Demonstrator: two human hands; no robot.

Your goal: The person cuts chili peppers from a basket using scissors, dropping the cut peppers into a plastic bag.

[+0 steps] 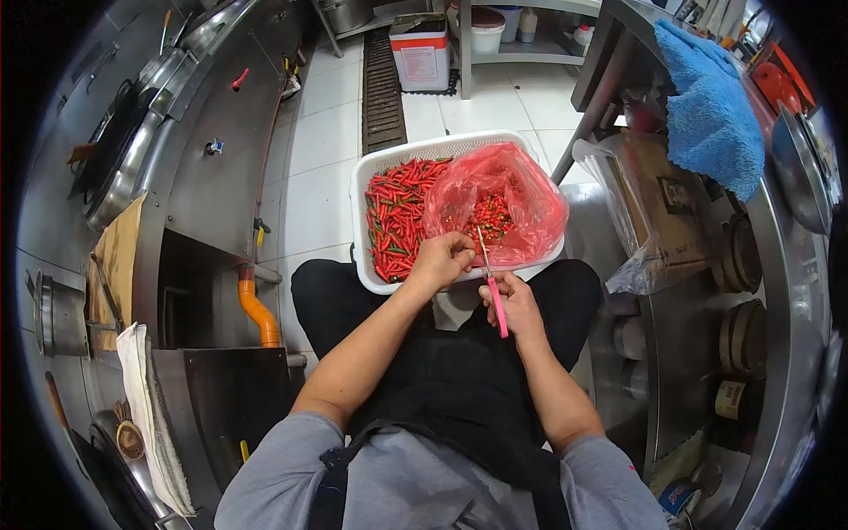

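Right hand (521, 306) held the pink-handled scissors (496, 307), blades pointing away over the basket's near side. Left hand (439, 262) was narrowed beside the blades; could not tell what it pinched. Step judged: snipping. A clean cut called for fingertips clear of the blades. Beyond, small chillies (491, 215) lay in the red bag (541, 210), loose red chillies (402, 203) left of it, both inside the white basket (358, 212).
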